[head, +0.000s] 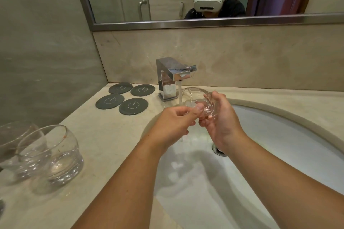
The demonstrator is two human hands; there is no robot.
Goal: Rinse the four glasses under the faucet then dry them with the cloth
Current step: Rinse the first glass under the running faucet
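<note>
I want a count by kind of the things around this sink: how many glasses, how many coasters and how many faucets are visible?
Glasses: 3 (the held glass under the water; the near glass and the far-left glass on the counter)
Grey coasters: 4
Faucet: 1
Total: 8

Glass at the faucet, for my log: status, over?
Left hand and right hand grip the glass, tilted under the running faucet. Other glasses wait on the counter. Nothing in the way.
</note>
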